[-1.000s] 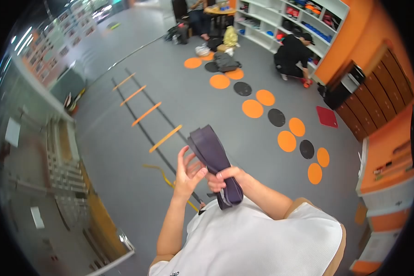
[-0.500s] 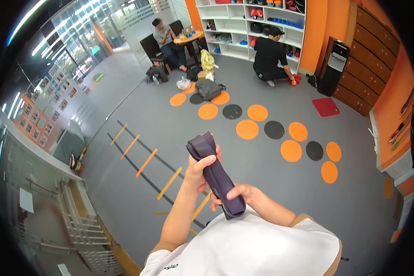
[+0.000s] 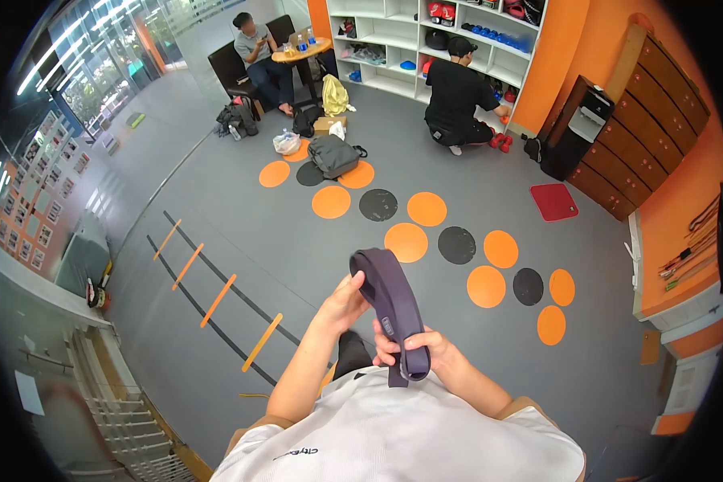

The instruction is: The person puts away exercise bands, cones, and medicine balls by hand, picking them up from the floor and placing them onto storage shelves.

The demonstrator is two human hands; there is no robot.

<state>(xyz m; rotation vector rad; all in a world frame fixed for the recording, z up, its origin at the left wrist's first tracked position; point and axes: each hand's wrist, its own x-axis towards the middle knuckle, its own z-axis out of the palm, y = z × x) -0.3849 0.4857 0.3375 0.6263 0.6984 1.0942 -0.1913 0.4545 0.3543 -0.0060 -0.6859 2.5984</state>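
A dark purple folded band (image 3: 395, 301) is held up before my white shirt, its looped upper end tilted left and a small pale label on its side. My left hand (image 3: 347, 300) is at the upper left edge of the band, thumb against the loop and the other fingers mostly behind it. Lower down, my right hand (image 3: 418, 347) wraps round the bottom end, where a short end of the strap hangs below.
A person in black (image 3: 455, 104) crouches by white shelves (image 3: 386, 40). Another person (image 3: 269, 68) sits by a round table (image 3: 301, 51). A grey backpack (image 3: 335, 156), orange and black floor discs and a red mat (image 3: 553, 202) lie on the grey floor.
The view has shifted, and the band's upper part is looser, opened into a loop. My left hand has moved from wrapping round the band to its left edge. The crouching person's arm is raised towards the shelf.
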